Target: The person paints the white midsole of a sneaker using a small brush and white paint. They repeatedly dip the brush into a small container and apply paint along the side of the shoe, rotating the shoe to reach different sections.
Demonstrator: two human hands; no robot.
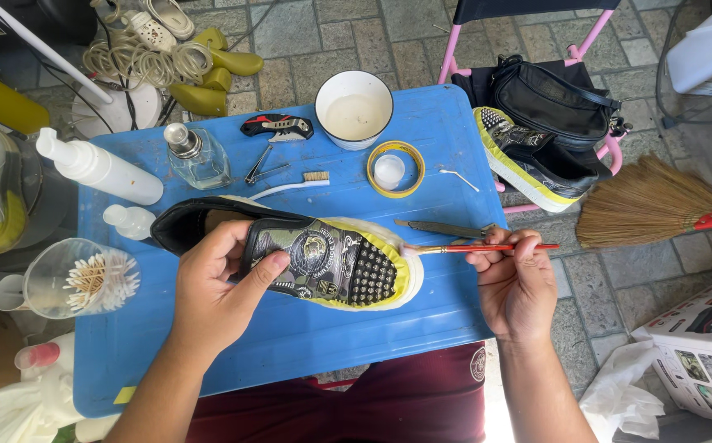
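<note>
Outdoors, on a stone-paved floor, a blue plastic surface (pixel 290 344) carries the work. At 9 o'clock on it stands a clear cup of cotton swabs (pixel 85 283), and above it lie a white spray bottle (pixel 98 168) and a small glass bottle (pixel 198 156).

Near the middle, the left hand (pixel 216 299) grips the shoe (pixel 315 262) from above, thumb on the printed upper and fingers closed around the collar, so the shoe lies on its side with the studded toe toward 3 o'clock. The grip looks firm but sits far from the toe; if the toe swings, the white edge of the sole can smear.

At 12 o'clock stand a white bowl (pixel 353 108) and a yellow tape roll (pixel 395 169), and a metal blade (pixel 442 229) lies just behind the brush.

At 3 o'clock the right hand (pixel 516 283) pinches a thin red brush (pixel 487 248) in a narrow grip, its tip touching the white rim at the toe. In my judgement, the risk is that the tip slides onto the yellow band or the studs, because the rim is narrow and curved. A loaded brush could also drip onto the surface.

Off the surface, a second shoe (pixel 528 164) rests on a pink chair (pixel 454 49) beside a black bag (pixel 549 98), and a broom (pixel 651 209) lies on the floor.
</note>
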